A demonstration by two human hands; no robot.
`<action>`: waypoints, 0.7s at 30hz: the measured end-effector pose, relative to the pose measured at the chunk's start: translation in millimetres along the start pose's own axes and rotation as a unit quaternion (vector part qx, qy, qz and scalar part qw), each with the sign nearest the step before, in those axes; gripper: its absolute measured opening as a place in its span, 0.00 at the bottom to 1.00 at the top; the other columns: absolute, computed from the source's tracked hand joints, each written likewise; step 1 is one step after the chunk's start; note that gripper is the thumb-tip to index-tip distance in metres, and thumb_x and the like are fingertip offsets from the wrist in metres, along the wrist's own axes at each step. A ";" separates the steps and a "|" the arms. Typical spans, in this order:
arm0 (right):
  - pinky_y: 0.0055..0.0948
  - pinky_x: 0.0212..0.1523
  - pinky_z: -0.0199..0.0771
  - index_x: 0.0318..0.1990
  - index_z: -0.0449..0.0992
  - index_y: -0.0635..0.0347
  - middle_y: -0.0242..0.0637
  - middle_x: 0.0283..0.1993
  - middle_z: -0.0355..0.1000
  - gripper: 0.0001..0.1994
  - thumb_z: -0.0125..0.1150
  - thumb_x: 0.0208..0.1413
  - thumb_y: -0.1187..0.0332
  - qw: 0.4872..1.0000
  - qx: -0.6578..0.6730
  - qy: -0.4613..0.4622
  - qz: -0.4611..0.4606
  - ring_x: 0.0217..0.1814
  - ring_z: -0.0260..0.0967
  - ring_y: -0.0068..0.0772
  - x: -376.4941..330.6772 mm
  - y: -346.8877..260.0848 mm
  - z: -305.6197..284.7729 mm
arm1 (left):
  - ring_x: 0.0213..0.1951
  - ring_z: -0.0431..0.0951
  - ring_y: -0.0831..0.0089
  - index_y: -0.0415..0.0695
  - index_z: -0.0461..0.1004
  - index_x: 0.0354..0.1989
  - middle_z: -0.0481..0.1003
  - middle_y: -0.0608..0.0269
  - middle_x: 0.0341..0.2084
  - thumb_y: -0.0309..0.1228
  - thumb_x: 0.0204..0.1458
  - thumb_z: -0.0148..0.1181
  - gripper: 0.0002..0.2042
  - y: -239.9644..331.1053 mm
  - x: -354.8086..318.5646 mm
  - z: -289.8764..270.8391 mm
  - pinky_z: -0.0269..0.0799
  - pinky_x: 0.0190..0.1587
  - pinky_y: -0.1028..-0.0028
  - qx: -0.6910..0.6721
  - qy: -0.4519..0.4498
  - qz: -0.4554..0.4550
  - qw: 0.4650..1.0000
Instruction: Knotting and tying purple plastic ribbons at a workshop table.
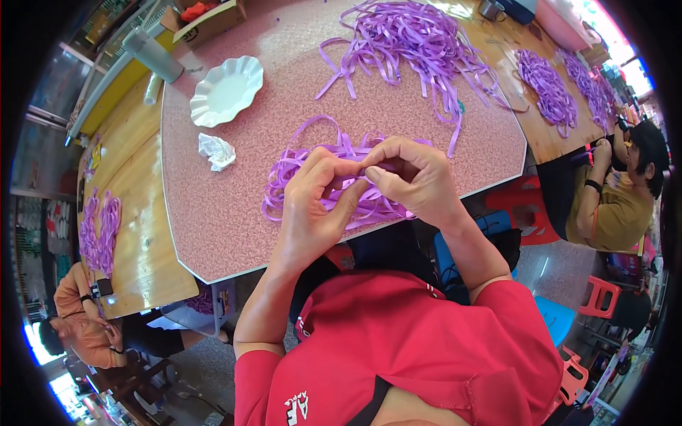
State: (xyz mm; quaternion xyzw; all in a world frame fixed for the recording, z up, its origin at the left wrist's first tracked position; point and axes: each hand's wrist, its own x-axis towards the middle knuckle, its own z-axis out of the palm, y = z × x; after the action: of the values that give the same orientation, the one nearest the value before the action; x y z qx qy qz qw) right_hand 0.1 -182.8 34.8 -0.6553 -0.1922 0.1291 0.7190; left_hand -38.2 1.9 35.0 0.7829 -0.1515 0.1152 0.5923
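While the left hand [320, 186] and the right hand [423, 177] meet tip to tip, thumbs and forefingers are pinched tight on a purple ribbon [347, 183], most of it hidden by the fingers, above the near edge of the pink table [234, 234]. Beneath both hands, a loose ribbon heap [373, 206] lies along that near edge. Left of the heap, still on the pink table, sit a crumpled tissue [217, 153] and, farther back, a white plate [227, 92] with a wavy rim. Toward the pink table's far side spreads a bigger ribbon pile [408, 46], some strands trailing toward the right edge. By its far left corner are a grey bottle [153, 57] and a cardboard box [206, 23]. Left of the pink table sits a person in an orange top [92, 337]; right of it, another in an olive top [621, 216]
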 end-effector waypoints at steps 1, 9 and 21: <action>0.12 0.29 0.64 0.43 0.79 0.67 0.27 0.37 0.73 0.06 0.61 0.58 0.82 1.000 0.013 0.011 -0.010 0.32 0.66 0.08 0.5 0.3 1.7 | 0.31 0.72 0.76 0.37 0.77 0.39 0.71 0.62 0.30 0.20 0.53 0.66 0.07 -1.3 -0.3 -0.9 0.67 0.32 0.77 -0.001 -0.001 0.001 1.000; 0.12 0.25 0.62 0.42 0.77 0.66 0.25 0.34 0.72 0.05 0.59 0.59 0.81 0.996 0.084 0.039 -0.013 0.28 0.64 0.07 0.3 0.3 3.8 | 0.26 0.69 0.68 0.39 0.70 0.41 0.68 0.58 0.27 0.29 0.60 0.61 0.08 -17.4 -1.5 12.9 0.64 0.27 0.70 0.070 0.014 0.054 0.996; 0.16 0.22 0.60 0.44 0.80 0.67 0.28 0.30 0.75 0.07 0.65 0.61 0.74 0.977 0.196 -0.064 0.047 0.25 0.64 0.10 -7.2 -13.8 -4.3 | 0.20 0.66 0.64 0.38 0.71 0.35 0.64 0.59 0.20 0.34 0.65 0.54 0.11 -24.2 1.3 10.0 0.59 0.22 0.66 0.079 0.008 0.237 0.968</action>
State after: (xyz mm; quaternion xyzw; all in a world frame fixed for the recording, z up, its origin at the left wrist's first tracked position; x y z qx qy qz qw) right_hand -5.3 -191.3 47.4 -0.5005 -0.1778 0.2395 0.8127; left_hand -27.9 -1.8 11.1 0.7681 -0.3180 0.2699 0.4858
